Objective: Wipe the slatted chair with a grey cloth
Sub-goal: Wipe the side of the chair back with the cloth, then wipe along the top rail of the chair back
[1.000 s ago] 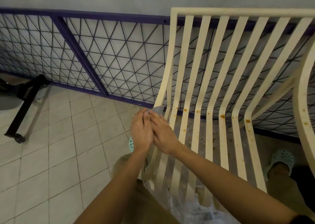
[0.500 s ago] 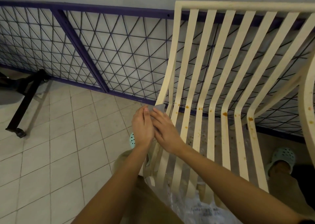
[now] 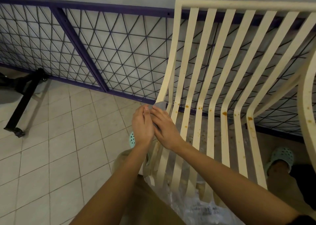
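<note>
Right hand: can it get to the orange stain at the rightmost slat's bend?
Likely yes: the right hand is at the chair's left edge; nothing covers the slats up to the stain. The left hand also holds the grey cloth.

The left hand (image 3: 142, 126) and right hand (image 3: 165, 128) clasp a small grey cloth (image 3: 160, 104) against the left edge of the stained cream slatted chair (image 3: 188, 53).
</note>
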A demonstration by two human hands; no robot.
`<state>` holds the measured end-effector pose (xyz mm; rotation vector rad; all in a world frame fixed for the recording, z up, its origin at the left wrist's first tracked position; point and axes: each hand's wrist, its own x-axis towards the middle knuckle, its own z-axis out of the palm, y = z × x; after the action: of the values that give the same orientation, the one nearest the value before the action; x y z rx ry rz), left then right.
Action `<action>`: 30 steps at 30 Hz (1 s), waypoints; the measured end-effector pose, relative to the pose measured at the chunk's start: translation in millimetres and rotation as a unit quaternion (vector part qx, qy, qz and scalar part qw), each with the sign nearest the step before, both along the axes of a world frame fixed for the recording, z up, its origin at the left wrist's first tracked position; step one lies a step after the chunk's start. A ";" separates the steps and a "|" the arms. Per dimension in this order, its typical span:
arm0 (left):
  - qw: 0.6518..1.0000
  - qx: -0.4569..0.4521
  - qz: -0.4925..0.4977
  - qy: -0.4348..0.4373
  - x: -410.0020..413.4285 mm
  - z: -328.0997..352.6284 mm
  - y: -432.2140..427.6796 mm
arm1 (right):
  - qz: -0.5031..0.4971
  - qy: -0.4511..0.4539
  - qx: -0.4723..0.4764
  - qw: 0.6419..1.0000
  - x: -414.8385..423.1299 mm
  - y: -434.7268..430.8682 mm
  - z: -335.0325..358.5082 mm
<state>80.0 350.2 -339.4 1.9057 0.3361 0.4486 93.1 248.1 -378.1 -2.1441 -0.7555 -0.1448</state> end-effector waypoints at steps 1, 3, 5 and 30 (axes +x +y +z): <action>1.000 -0.001 -0.002 -0.002 -0.5 1.1 -0.2 | 0.007 -0.005 -0.017 1.000 6.4 -2.6 2.0; 1.000 -0.003 -0.005 -0.005 -0.2 3.1 -0.3 | 0.006 -0.006 -0.045 0.999 21.3 -5.6 6.3; 1.000 -0.004 -0.007 -0.010 -1.5 4.5 -0.8 | -0.017 -0.001 -0.043 0.999 29.4 -3.7 6.8; 0.985 -0.121 -0.016 0.124 50.4 13.6 -2.3 | 0.034 -0.026 -0.105 0.994 48.4 -20.4 12.4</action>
<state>130.4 348.0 -325.7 1.7275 0.5002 0.1404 141.5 227.7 -365.7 -2.3161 -0.9065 -0.0886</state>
